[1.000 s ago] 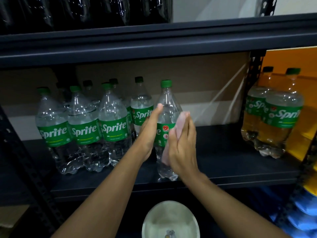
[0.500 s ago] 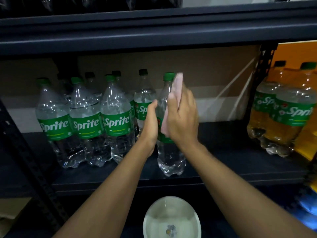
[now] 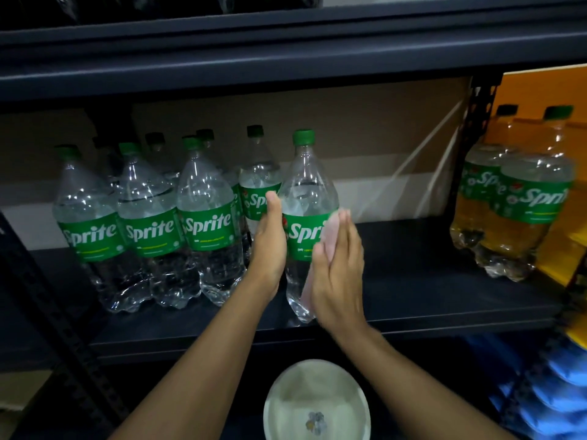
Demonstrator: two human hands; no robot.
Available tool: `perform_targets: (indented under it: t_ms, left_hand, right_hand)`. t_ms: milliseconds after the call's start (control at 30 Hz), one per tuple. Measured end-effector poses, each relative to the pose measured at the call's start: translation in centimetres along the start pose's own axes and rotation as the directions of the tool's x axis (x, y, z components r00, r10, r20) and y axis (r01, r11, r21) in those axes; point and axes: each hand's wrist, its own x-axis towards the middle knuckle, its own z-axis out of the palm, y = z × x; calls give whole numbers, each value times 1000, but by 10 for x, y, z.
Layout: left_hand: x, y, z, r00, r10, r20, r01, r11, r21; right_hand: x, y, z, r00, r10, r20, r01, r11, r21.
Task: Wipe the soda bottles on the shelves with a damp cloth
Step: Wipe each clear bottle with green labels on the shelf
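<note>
One bottle point(image 3: 306, 198) between left hand point(image 3: 270, 246) and right hand point(image 3: 338, 281), fingers point(image 3: 349, 236) straight, pink cloth point(image 3: 332, 236) mostly hidden beneath.

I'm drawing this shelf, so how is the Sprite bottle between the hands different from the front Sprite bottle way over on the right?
The bottle between the hands looks clear; the right bottle looks yellow-orange against an orange backing. The left hand touches the first and the right hand presses a pink cloth on it; nobody touches the right bottle. Both stand upright with green caps and green Sprite labels.
</note>
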Motion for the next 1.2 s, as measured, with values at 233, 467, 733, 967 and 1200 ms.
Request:
perform_targets:
  t_ms: [233, 467, 733, 967, 1200]
  left_hand:
    - [-12, -17, -3, 992, 40, 123, -38, 999, -19]
    - [-33, -32, 8, 982, 137, 130, -165, 958, 233]
    - [-51, -32, 31, 967, 201, -158, -124, 910, 397]
    - [-68, -28, 58, 958, -103, -266, 118, 992, 39]
    - [-92, 13, 85, 910, -363, 198, 413, 814, -407]
  right_hand:
    - [93, -53, -19, 999, -21, 45, 16, 994, 108]
    - [59, -12, -5, 908, 395, 142, -411, 767, 493]
    - [-1, 23, -25, 789, 535, 303, -613, 724, 316]
    - [-30, 11, -89, 951, 291, 107, -307, 934, 185]
    - [-27, -6, -125, 912, -339, -229, 301, 935, -187]
